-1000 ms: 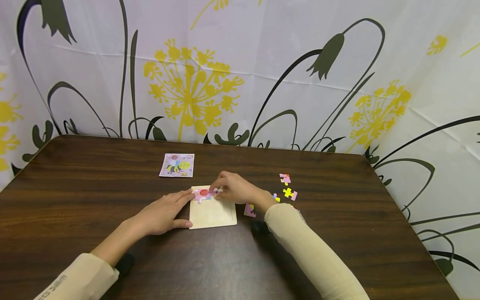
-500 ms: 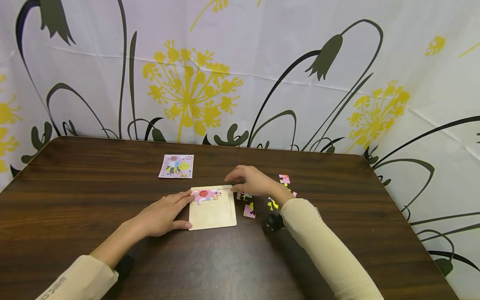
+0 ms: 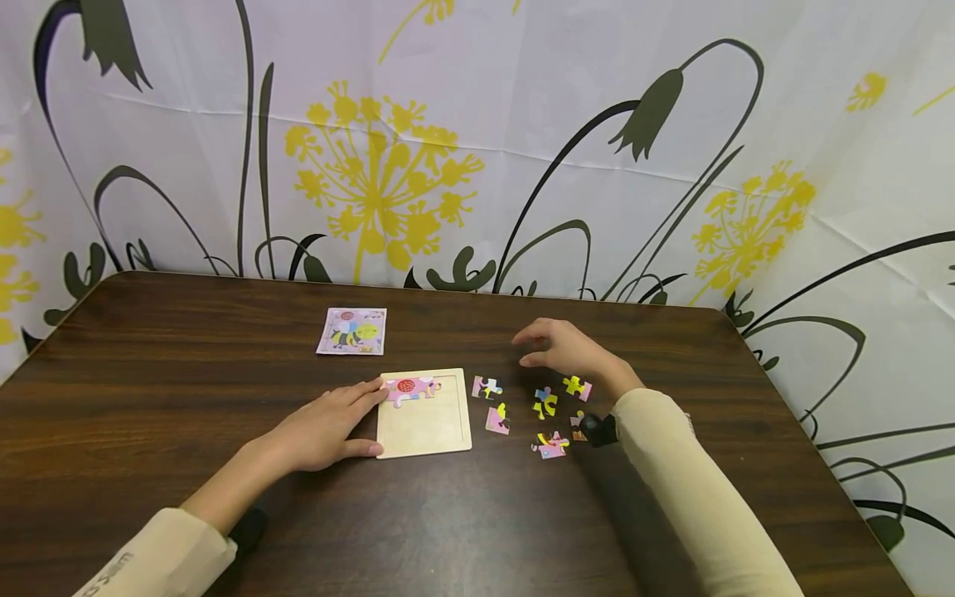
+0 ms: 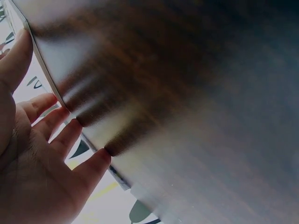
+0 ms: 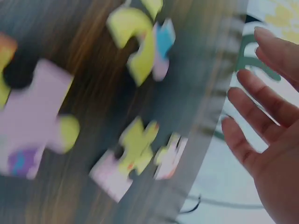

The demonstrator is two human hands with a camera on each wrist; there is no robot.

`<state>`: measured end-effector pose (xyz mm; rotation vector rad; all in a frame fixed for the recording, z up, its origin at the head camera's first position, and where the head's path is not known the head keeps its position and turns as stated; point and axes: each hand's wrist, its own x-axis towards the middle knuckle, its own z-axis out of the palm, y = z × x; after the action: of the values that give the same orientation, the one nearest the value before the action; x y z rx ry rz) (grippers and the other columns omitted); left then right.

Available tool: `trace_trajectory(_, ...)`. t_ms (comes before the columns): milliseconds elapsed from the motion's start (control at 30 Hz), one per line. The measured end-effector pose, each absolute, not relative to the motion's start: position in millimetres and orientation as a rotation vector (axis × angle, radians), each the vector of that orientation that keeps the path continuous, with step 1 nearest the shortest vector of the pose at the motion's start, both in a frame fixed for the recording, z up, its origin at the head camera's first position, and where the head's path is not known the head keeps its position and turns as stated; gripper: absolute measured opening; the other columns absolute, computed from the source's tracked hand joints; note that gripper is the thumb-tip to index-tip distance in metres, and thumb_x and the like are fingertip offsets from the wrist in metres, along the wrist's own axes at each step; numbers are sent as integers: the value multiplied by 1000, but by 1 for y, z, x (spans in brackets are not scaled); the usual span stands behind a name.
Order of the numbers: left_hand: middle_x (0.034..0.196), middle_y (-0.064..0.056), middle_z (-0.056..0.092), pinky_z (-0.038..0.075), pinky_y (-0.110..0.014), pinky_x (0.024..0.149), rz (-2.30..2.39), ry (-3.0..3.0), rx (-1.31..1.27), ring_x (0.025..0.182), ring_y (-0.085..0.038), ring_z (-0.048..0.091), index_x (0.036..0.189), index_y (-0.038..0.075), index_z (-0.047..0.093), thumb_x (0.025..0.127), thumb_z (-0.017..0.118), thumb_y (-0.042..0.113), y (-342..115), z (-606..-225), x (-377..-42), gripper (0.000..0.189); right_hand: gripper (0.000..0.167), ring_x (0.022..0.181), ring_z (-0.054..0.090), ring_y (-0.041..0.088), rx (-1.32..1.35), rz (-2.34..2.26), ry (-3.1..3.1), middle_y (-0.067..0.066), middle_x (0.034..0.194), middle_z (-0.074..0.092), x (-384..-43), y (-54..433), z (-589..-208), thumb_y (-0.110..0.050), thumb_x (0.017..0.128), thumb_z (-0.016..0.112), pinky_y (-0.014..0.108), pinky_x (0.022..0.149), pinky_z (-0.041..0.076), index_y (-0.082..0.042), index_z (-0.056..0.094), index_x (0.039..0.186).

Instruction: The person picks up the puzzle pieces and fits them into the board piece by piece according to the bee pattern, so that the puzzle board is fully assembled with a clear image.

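A wooden puzzle tray (image 3: 422,431) lies on the table, with joined pink jigsaw pieces (image 3: 410,390) along its top left. My left hand (image 3: 324,427) rests against the tray's left side, fingertips near the upper corner and thumb near the lower one. To the right, my right hand (image 3: 570,348) hovers over the table with fingers spread and nothing in them. Below it lies a yellow and pink jigsaw piece (image 3: 577,387). In the right wrist view, a small pale jigsaw piece (image 5: 171,156) lies close to the fingertips; the hand covers it in the head view.
More loose jigsaw pieces lie between tray and right arm, including a white and pink one (image 3: 487,387), a pink and yellow one (image 3: 497,419) and a pink one (image 3: 552,445). A bee picture card (image 3: 352,332) lies behind the tray. A patterned cloth (image 3: 477,166) hangs behind the table (image 3: 186,356).
My right hand has let go of a jigsaw piece in the tray's top row and moved right, over the loose pieces. My left hand has stayed at the tray.
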<state>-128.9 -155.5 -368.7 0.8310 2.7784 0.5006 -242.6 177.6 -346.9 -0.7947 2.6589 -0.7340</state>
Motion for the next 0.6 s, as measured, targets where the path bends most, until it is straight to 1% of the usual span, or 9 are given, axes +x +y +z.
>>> trace_trajectory(300,139,-25,33,29,-60,95,506,2776,833,125,-42,34,135,-1,39,83,63,39,-156,-369,-129,70,29,98,50,31,-633,-767,2739,16,111,52,-247,219,-356,-9,84,65,43,82,43,1,62,112)
trace_trajectory(467,139,-25,33,29,-60,95,502,2776,830,125,-42,34,135,-1,39,83,63,39,-156,-370,-129,71,27,99,51,33,-580,-714,2782,17,108,54,-250,233,-362,-8,83,66,47,86,42,0,64,108)
trace_trajectory(600,140,-25,33,29,-60,95,500,2776,835,125,-42,33,136,-1,39,83,63,40,-156,-370,-129,71,26,93,51,30,-569,-683,2818,16,102,56,-252,241,-370,-7,81,68,45,83,42,0,65,105)
